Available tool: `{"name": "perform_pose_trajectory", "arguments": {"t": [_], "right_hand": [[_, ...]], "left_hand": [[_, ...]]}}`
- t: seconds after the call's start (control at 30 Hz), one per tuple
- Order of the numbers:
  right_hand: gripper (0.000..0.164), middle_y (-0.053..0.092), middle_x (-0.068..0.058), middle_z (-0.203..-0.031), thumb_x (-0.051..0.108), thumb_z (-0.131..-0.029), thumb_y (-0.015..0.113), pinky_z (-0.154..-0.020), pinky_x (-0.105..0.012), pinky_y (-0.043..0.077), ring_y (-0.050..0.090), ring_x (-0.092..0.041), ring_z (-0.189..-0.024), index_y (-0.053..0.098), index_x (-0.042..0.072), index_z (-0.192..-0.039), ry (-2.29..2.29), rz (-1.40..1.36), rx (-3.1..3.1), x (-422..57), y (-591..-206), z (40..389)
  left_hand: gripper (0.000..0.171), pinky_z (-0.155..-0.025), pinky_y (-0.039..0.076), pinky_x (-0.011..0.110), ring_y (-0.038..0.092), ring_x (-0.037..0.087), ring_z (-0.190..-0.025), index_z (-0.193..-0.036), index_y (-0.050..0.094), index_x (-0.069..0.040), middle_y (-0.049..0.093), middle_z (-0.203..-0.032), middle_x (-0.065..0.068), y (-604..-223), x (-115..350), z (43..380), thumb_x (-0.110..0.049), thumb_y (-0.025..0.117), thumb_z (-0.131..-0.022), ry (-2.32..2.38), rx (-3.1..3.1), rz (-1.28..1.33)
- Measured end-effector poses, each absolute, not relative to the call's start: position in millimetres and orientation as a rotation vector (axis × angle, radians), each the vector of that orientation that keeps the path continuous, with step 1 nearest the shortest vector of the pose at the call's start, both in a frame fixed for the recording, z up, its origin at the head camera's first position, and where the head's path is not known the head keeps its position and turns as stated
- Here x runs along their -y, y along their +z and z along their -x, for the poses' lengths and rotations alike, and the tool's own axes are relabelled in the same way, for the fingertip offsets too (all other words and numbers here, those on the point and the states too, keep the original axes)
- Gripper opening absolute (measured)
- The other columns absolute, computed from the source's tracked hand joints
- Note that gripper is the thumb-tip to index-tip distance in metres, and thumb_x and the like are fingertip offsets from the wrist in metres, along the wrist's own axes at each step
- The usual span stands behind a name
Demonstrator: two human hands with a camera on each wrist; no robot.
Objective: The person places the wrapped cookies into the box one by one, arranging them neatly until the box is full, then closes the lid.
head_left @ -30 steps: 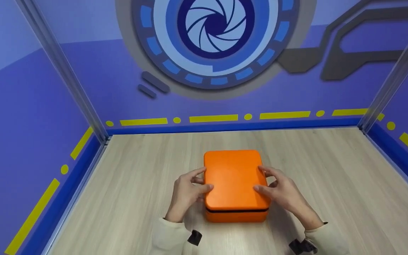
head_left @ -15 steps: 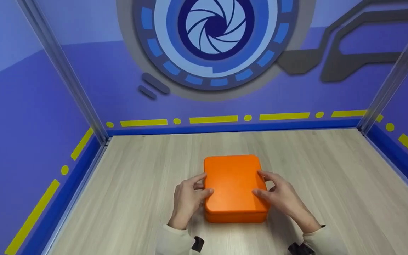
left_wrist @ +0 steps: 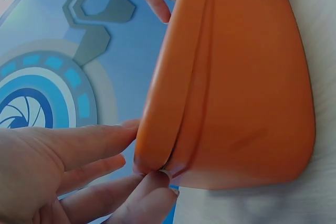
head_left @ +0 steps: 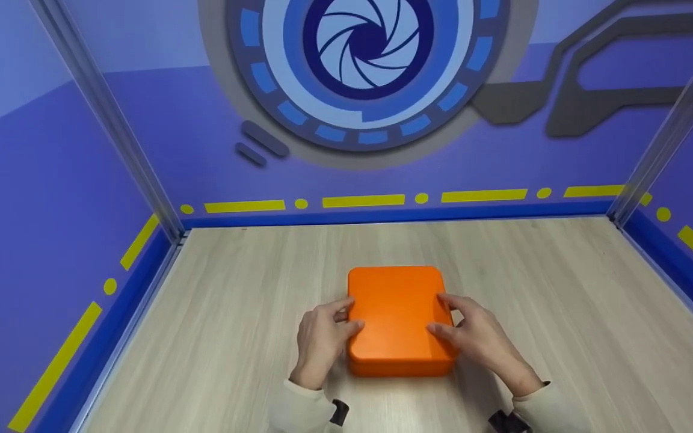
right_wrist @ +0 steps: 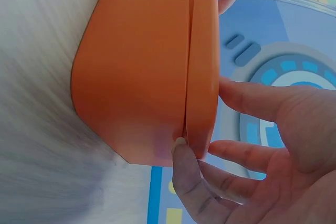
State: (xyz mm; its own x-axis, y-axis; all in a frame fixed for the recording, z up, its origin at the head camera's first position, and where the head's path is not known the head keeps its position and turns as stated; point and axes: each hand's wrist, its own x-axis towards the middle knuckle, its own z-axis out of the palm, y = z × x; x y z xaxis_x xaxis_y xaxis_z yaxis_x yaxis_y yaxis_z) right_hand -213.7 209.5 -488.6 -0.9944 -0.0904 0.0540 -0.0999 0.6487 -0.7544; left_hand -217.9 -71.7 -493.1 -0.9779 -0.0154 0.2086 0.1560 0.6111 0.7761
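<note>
An orange rounded box (head_left: pixel 397 319) lies on the table with its lid (left_wrist: pixel 165 93) down on its base (left_wrist: pixel 252 87). My left hand (head_left: pixel 319 340) grips the lid's left edge, thumb on top and fingers curled at the side. On the opposite edge, my right hand (head_left: pixel 482 334) does the same. Both wrist views show a thin seam between lid and base, with a fingertip of each hand right at it. Nothing of the box's inside shows.
A light wood-grain tabletop (head_left: pixel 250 270) surrounds the box. Blue-purple printed panels (head_left: pixel 461 162) stand behind and at both sides, joined by metal corner posts (head_left: pixel 112 126).
The lid has come down onto the base, and the dark gap along the front has closed. Both hands have moved down slightly with it, keeping their grip on the edges.
</note>
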Motion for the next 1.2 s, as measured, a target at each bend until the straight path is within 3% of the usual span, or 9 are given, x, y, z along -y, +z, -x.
{"name": "perform_pose_trajectory", "arguments": {"t": [0.33,0.73,0.93,1.2], "right_hand": [[0.063,0.064,-0.015,-0.13,0.024,-0.094,0.085,-0.064,-0.03,0.047,0.054,-0.016,-0.069,0.062,-0.001,-0.147,1.189,-0.207,2.869,-208.0,-491.1,221.7],[0.058,0.055,-0.022,-0.148,0.027,-0.103,0.074,-0.082,-0.036,0.06,0.068,-0.025,-0.099,0.056,0.004,-0.153,1.309,-0.254,2.835,-213.5,-499.7,254.4],[0.067,0.05,-0.024,-0.154,0.032,-0.105,0.07,-0.09,-0.04,0.06,0.071,-0.029,-0.107,0.045,0.008,-0.162,1.433,-0.26,2.835,-216.6,-505.3,262.3],[0.069,0.049,-0.026,-0.155,0.035,-0.106,0.069,-0.092,-0.043,0.06,0.07,-0.031,-0.109,0.043,0.008,-0.163,1.409,-0.303,2.852,-218.0,-505.0,266.1]], "left_hand": [[0.041,-0.08,0.061,0.041,0.078,0.023,-0.094,-0.12,0.082,-0.007,0.081,-0.103,0.008,-495.4,68.6,221.4,-0.012,0.093,-0.081,-1.218,2.663,0.111],[0.046,-0.1,0.055,0.05,0.068,0.036,-0.122,-0.148,0.064,-0.007,0.065,-0.142,0.018,-502.7,71.8,257.1,-0.014,0.071,-0.103,-1.344,2.764,0.275],[0.048,-0.1,0.056,0.046,0.068,0.034,-0.123,-0.151,0.061,-0.007,0.063,-0.144,0.021,-506.1,74.1,266.8,-0.016,0.069,-0.104,-1.453,2.771,0.305],[0.051,-0.097,0.057,0.045,0.066,0.034,-0.123,-0.156,0.056,-0.012,0.06,-0.144,0.022,-507.5,78.7,270.3,-0.021,0.067,-0.106,-1.561,2.777,0.325]]}}
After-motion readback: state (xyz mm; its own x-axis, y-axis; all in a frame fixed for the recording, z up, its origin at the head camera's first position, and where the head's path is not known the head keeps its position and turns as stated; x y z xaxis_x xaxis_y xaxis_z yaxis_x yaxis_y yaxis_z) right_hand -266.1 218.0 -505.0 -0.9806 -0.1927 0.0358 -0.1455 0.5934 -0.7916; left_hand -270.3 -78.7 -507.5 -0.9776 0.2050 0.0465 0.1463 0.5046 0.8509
